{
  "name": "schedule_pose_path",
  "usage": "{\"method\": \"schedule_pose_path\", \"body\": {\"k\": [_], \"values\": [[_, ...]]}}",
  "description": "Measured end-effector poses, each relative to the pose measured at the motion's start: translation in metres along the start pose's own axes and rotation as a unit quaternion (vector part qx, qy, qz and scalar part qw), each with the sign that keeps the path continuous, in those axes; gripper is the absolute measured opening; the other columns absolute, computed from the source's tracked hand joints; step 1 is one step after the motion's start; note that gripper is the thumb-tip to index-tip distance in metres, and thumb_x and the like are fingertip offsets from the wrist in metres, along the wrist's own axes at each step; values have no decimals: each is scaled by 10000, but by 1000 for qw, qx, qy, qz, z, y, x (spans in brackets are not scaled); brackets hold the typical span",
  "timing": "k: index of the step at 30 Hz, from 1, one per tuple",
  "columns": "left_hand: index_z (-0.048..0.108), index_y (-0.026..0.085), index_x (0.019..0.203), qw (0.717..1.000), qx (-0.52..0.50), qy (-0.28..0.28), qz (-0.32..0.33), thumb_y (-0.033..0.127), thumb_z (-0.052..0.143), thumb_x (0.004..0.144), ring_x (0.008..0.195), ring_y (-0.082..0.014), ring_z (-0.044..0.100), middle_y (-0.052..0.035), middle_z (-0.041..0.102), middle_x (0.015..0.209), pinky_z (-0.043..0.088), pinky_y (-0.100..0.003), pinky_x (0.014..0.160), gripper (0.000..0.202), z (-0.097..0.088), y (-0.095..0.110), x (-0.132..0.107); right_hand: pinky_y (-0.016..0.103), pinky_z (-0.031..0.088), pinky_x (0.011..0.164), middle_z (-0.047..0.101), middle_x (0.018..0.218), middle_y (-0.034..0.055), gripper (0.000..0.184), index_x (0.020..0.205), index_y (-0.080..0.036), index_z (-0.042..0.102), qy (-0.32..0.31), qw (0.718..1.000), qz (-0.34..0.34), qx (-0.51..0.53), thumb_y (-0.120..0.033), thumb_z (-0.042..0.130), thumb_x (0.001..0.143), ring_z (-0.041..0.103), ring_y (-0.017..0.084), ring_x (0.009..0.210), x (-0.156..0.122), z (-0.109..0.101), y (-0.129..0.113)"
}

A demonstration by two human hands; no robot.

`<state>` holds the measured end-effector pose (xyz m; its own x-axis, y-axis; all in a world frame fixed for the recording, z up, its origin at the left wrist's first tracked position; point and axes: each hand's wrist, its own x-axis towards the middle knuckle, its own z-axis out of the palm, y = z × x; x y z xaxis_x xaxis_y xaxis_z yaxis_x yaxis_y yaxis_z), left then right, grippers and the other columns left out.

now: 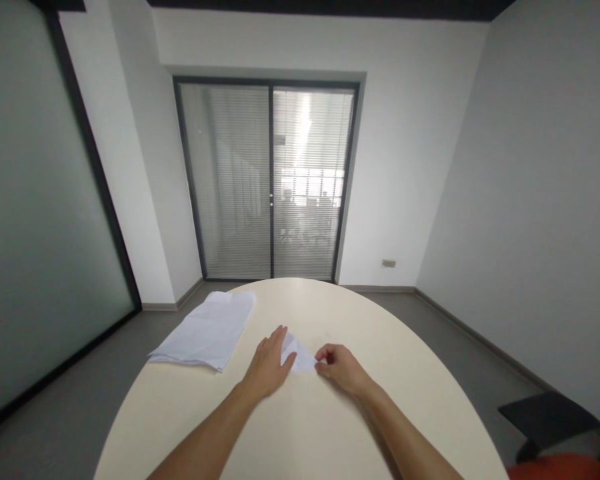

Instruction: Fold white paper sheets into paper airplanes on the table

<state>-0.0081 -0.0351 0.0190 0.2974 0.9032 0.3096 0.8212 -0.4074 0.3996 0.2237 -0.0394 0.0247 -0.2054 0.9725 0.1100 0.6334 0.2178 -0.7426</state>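
A small piece of folded white paper (300, 357), roughly triangular, lies on the cream table (300, 433) between my hands. My left hand (269, 363) rests along its left side with the fingers stretched out and the thumb apart; the palm hides that part of the sheet. At the right corner, the thumb and bent forefinger of my right hand (344, 369) pinch the paper's tip. Farther left on the table is a loose stack of white paper sheets (207, 330), apart from both hands.
The table's rounded far edge (295, 280) faces a glass door (271, 180) with blinds. At the lower right, a black chair part (550, 419) and a red-orange seat (555, 467) stand beside the table. A frosted glass panel (45, 220) runs along the left.
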Motion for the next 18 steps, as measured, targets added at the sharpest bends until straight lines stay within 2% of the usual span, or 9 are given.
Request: {"method": "schedule_pose_path", "body": {"k": [7,12,15,18], "values": [[254,151,1500,984,-151,82,51,304,460,946,1360,-265,431,-177,386,1509,377,-457,1108,611,5,-3,5,232,401,576,670,724,2,135,844,-170,671,-34,994,-51,85,-258,615,758,549,130,630,-4,1,-13],[316,183,1439,973,-161,151,67,283,483,941,1272,-241,499,-150,443,1436,402,-435,1075,535,-2,2,6,277,468,744,708,1053,79,97,797,-176,659,3,981,-103,162,-249,610,757,628,177,834,-4,3,-23],[457,185,1263,966,-139,218,14,325,527,918,1122,-244,575,-124,565,1238,451,-418,984,378,-9,10,6,271,457,708,714,909,55,110,808,-182,666,39,987,-94,126,-204,576,750,616,172,770,-4,1,-26],[510,211,1022,962,-152,212,-84,462,556,900,816,-220,628,-36,620,888,493,-353,766,283,-13,18,5,266,445,699,674,780,19,156,818,-190,664,89,989,-105,60,-144,539,737,592,165,735,-5,-4,-32]]}}
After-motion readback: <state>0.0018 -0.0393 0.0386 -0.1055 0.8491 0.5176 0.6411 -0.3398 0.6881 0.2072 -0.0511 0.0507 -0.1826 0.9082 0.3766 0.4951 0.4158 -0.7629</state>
